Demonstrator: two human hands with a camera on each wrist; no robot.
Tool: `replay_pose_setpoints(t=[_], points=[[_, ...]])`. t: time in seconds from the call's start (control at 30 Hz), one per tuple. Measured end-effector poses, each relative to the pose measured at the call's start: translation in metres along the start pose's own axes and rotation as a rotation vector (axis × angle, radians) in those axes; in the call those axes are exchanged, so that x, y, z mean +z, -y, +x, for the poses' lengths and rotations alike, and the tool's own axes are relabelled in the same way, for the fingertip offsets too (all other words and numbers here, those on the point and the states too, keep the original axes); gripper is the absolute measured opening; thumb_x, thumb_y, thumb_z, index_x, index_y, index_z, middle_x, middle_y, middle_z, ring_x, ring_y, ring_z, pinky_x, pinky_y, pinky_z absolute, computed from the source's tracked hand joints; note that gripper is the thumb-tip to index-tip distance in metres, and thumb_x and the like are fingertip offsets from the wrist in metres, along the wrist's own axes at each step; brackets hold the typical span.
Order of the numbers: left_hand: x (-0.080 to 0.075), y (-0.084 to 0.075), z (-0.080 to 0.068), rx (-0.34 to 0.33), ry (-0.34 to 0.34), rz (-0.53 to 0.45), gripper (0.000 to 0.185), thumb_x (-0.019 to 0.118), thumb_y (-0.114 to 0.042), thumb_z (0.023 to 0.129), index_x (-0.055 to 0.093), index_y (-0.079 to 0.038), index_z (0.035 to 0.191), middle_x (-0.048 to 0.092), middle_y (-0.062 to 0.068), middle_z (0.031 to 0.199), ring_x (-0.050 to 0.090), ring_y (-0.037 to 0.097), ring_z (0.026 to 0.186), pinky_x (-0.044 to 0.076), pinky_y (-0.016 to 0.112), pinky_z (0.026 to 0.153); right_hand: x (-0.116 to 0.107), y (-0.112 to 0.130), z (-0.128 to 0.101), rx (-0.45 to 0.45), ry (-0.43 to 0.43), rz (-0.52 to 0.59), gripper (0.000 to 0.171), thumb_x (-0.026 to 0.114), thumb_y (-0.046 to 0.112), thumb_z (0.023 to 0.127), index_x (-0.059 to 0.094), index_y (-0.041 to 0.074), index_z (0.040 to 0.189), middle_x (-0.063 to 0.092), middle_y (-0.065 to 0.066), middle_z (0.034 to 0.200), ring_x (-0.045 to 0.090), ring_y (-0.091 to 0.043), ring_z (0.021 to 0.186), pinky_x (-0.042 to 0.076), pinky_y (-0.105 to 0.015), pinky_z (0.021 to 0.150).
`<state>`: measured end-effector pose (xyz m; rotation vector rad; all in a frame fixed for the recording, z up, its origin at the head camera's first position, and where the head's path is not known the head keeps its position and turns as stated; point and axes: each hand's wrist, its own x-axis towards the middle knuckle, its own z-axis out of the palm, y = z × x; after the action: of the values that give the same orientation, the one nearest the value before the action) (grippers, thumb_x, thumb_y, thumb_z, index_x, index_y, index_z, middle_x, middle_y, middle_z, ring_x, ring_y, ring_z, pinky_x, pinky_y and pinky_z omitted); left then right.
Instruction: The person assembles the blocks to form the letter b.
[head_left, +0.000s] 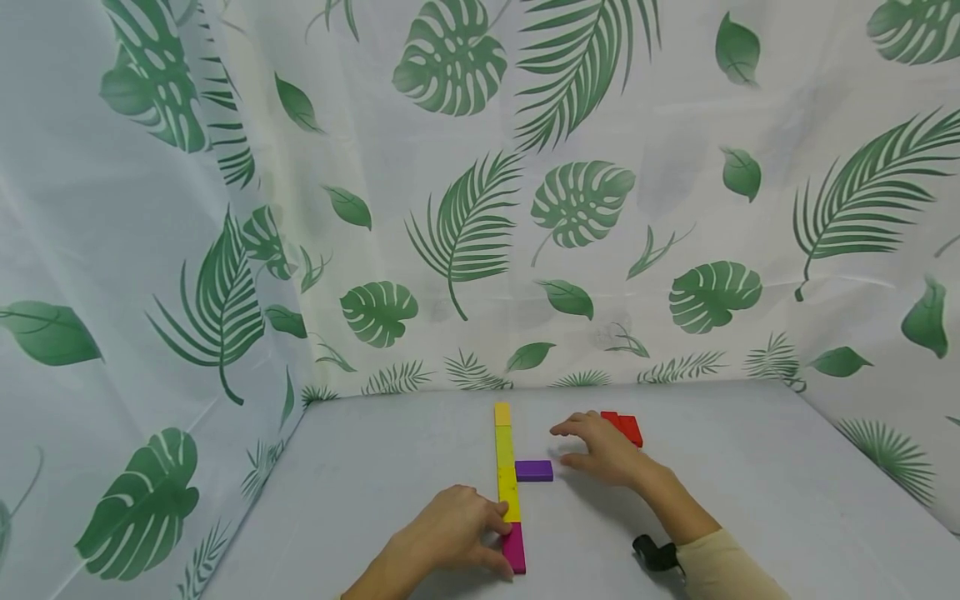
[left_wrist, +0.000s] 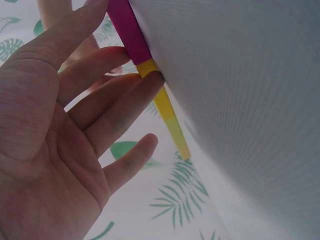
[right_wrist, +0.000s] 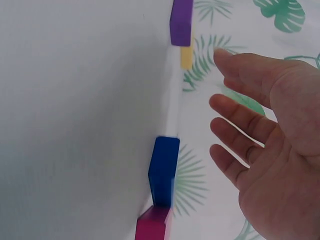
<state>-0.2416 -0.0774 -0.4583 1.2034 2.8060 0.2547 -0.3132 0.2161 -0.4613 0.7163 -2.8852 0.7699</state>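
Your left hand (head_left: 450, 533) rests nearest you, fingers straight, tips touching the magenta block (head_left: 513, 547) and yellow block (head_left: 508, 487) of the block row (head_left: 506, 475) on the table (head_left: 750, 500). Purple block (head_left: 534, 471) sits just right of the row. Farther back, your right hand (head_left: 600, 450) hovers, fingers spread, holding nothing, just beside the red blocks (head_left: 626, 427).

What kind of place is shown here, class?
Probably a staged tabletop recording booth: a grey table closed in by leaf-print curtains, with only flat coloured blocks under a person's hands.
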Motion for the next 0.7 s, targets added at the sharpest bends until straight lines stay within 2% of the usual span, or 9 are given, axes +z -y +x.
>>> replay_pose_setpoints(t=[0.33,0.53,0.7], points=[[0.000,0.000,0.000,0.003,-0.004,0.008,0.051,0.085,-0.063,0.075,0.080,-0.033,0.116,0.074,-0.011,0.126,0.068,0.002,0.116,0.053,0.026,0.096,-0.008,-0.011,-0.004,0.000,-0.014,0.004,0.041,0.079,0.018,0.093,0.071,0.011,0.132,0.068,-0.005,0.130,0.057,-0.031,0.126,0.053,-0.054,0.103],[0.000,0.000,-0.001,0.004,-0.012,0.011,0.051,0.086,-0.063,0.074,0.081,-0.033,0.116,0.074,-0.011,0.126,0.068,0.002,0.116,0.053,0.026,0.096,-0.013,-0.018,-0.005,-0.003,0.006,0.017,0.041,0.078,0.018,0.094,0.070,0.009,0.133,0.067,-0.005,0.132,0.057,-0.033,0.128,0.051,-0.056,0.104],[0.000,0.000,-0.001,-0.009,-0.006,0.001,0.050,0.086,-0.062,0.075,0.080,-0.034,0.116,0.074,-0.012,0.126,0.068,0.001,0.116,0.053,0.025,0.096,-0.019,-0.025,-0.007,-0.036,0.035,0.044,0.041,0.077,0.018,0.094,0.069,0.005,0.133,0.068,-0.010,0.129,0.062,-0.036,0.122,0.052,-0.056,0.101]])
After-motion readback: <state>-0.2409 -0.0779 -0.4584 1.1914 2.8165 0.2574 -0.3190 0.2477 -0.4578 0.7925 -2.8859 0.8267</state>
